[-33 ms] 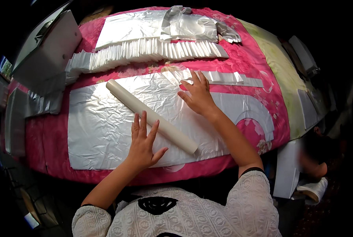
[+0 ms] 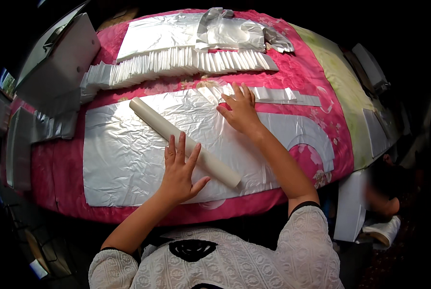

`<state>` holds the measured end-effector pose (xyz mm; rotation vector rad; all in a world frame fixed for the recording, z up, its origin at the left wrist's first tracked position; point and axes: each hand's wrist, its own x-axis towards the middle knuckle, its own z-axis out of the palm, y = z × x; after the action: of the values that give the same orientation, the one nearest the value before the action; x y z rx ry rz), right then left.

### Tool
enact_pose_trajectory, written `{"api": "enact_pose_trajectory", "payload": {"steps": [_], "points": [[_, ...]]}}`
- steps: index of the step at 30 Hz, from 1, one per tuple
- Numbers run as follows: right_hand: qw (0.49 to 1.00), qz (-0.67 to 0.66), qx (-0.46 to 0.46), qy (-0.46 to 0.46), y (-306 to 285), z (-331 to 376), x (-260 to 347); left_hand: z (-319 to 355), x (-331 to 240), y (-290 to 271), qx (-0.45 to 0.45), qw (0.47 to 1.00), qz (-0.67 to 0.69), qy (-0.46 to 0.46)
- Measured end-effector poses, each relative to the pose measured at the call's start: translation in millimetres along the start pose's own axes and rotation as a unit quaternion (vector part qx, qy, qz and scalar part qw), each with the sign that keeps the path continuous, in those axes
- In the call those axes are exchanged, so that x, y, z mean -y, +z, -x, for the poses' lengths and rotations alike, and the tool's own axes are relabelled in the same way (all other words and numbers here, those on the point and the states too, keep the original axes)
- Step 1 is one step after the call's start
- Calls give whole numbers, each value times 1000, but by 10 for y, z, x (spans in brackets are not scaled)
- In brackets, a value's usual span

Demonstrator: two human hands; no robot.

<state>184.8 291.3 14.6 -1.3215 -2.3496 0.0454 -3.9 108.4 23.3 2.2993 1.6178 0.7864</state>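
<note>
White box: tall, beyond my left fingers to the far left; its inside is turned from me, so I can't tell what it holds (image 2: 59, 62).
Right-hand carton: pale, well to the right of my right fingers and nearer my body, its contents out of sight (image 2: 348, 212).
Left hand: my fingers are spread, reaching across the tube; I can't tell whether they touch it (image 2: 177, 176).
Right hand: my fingers are spread too, over the folded strip, covering part of it (image 2: 242, 113).
Cream tube: slants under my left fingers, one end ahead and left of them, the other to their right (image 2: 155, 118).
Silvery sheet: flat beneath the tube, partly hidden by my forearms (image 2: 119, 168).
Folded strip: runs out to the right of my right fingers (image 2: 278, 94).
Pleated stack: white, beyond both hands (image 2: 153, 65).
Dark edges: a blurred shape past the carton is hard to make out (image 2: 384, 204).
Shift: my left fingers sit slightly further right and forward than before, overlapping the tube more; the tube itself lies as it did.
</note>
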Motion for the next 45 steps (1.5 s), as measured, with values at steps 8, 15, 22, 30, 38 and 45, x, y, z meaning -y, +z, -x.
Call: {"api": "enact_pose_trajectory", "payload": {"steps": [8, 15, 22, 30, 38, 45], "points": [[976, -101, -78, 175, -158, -168, -702, 34, -67, 154, 42, 998, -20, 33], [726, -69, -289, 620, -764, 254, -2019, 58, -203, 211, 111, 985, 61, 120], [976, -203, 25, 70, -413, 896, -360, -106, -367, 423, 53, 997, 51, -13], [994, -11, 108, 15, -646, 1442, -806, -157, -499, 341, 99, 995, 15, -29], [960, 84, -41, 264, -1085, 1994, -2221, -141, -513, 308, 132, 991, 23, -28], [949, 69, -151, 267, -1195, 1596, -1404, -130, -449, 335, 103, 993, 57, -8]]}}
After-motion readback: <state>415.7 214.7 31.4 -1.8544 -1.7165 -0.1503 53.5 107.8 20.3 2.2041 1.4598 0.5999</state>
